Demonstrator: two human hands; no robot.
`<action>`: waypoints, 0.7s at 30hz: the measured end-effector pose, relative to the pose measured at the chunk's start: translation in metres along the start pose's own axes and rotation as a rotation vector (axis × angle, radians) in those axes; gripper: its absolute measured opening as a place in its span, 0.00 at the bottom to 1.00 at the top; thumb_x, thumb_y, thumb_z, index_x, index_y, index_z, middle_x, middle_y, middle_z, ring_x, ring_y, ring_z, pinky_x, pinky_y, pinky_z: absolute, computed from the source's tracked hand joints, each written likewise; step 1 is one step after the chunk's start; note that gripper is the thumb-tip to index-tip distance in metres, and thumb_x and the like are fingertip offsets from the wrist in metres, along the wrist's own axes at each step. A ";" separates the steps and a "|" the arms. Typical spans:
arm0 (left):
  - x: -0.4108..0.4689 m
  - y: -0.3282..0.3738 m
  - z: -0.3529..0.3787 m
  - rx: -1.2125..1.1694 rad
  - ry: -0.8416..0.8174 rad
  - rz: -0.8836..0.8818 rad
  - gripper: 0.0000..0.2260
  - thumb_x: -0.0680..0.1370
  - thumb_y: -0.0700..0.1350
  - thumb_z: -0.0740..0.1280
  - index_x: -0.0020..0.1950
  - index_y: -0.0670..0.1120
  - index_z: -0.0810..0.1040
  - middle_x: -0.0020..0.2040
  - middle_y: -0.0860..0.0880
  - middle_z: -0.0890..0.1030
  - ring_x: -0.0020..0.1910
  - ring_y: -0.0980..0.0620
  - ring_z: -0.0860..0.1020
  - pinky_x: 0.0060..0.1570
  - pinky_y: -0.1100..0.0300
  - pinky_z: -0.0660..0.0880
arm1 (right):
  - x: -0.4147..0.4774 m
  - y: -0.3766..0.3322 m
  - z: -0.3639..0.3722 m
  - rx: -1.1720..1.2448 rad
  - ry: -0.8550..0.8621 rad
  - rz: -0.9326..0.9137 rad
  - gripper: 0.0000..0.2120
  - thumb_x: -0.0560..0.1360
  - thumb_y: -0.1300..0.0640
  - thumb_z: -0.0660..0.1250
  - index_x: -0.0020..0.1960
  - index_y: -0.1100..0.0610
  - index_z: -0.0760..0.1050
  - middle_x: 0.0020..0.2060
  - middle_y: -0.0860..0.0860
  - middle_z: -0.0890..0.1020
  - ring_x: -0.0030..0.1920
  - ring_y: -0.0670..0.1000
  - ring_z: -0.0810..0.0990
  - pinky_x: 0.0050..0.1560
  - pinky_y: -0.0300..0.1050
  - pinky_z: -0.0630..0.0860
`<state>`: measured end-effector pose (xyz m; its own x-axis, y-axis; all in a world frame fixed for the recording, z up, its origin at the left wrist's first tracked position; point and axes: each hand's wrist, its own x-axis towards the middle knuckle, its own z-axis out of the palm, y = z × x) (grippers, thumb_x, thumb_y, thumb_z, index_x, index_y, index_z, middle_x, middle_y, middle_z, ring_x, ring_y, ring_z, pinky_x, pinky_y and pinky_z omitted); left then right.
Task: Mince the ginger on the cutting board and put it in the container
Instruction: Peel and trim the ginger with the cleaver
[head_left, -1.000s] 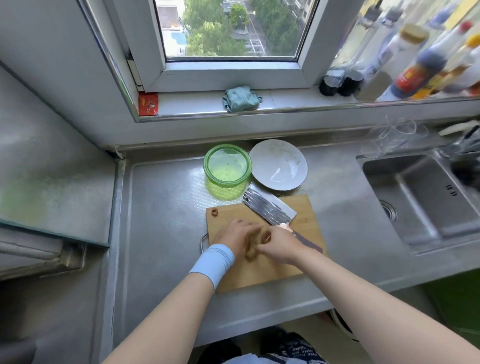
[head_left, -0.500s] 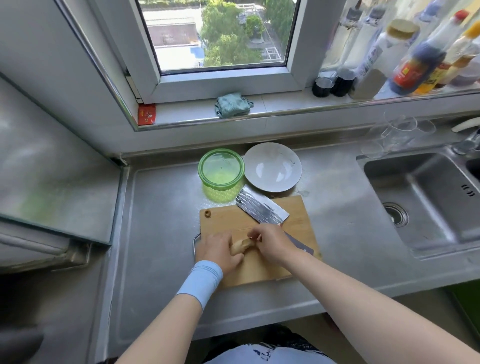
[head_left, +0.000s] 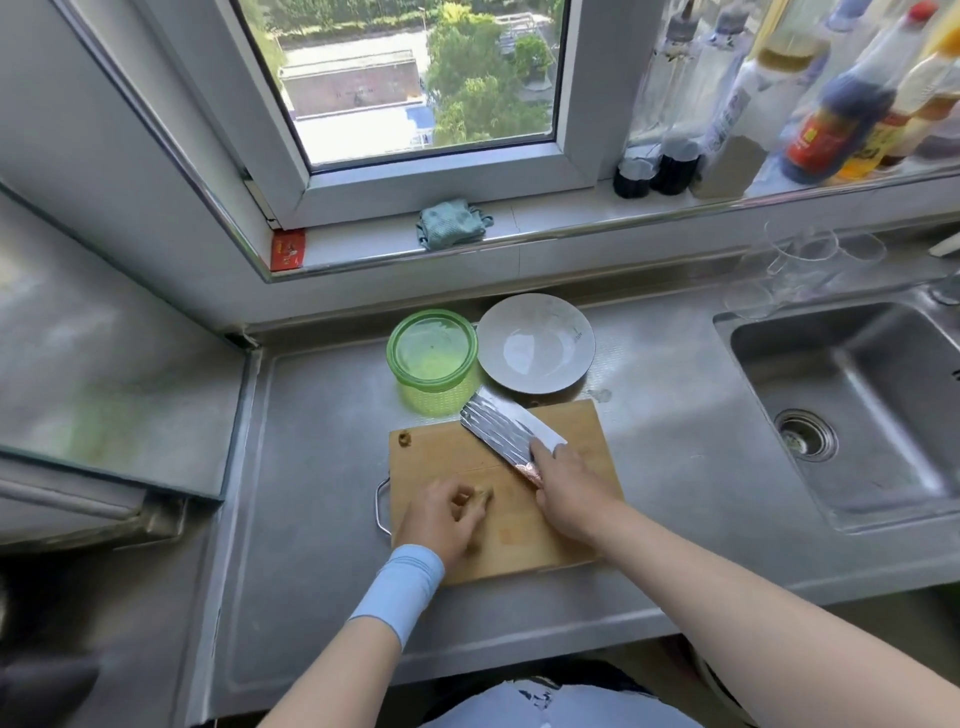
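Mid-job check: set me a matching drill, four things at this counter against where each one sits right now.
Things
1. ginger
2. cleaver
3. green container
4. teal cloth

Places
A. on the windowsill
B. on the steel counter, just left of the white plate
C. handle gripped by the right hand, blade over the far part of the cutting board
D. on the cutting board, held by the left hand

Pairs: 1-D, 2-C, 3-B, 4-A
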<state>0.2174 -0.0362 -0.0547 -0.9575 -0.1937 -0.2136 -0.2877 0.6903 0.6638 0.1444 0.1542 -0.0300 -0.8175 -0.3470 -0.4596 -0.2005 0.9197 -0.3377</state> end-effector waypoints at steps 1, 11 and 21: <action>-0.001 -0.002 0.002 0.011 0.025 0.020 0.09 0.75 0.53 0.73 0.47 0.48 0.82 0.44 0.55 0.78 0.40 0.57 0.77 0.46 0.67 0.73 | -0.001 -0.001 0.000 0.002 0.016 -0.004 0.30 0.79 0.60 0.58 0.79 0.55 0.53 0.64 0.58 0.67 0.64 0.61 0.70 0.55 0.50 0.69; 0.006 -0.011 0.024 0.140 0.257 0.354 0.13 0.76 0.49 0.63 0.41 0.45 0.85 0.39 0.50 0.80 0.40 0.51 0.76 0.39 0.59 0.75 | -0.027 -0.002 0.010 0.171 0.134 -0.130 0.18 0.82 0.47 0.57 0.71 0.43 0.66 0.58 0.47 0.80 0.58 0.55 0.78 0.54 0.53 0.75; -0.008 -0.014 0.022 0.062 0.346 0.334 0.11 0.78 0.45 0.64 0.49 0.41 0.85 0.43 0.47 0.77 0.44 0.51 0.74 0.51 0.70 0.69 | -0.046 -0.001 0.015 0.166 0.097 -0.201 0.17 0.82 0.51 0.56 0.70 0.46 0.67 0.53 0.48 0.82 0.52 0.57 0.79 0.46 0.52 0.75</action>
<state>0.2294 -0.0284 -0.0781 -0.9504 -0.1674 0.2620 0.0283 0.7927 0.6089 0.1901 0.1665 -0.0205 -0.8196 -0.4928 -0.2922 -0.2788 0.7886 -0.5480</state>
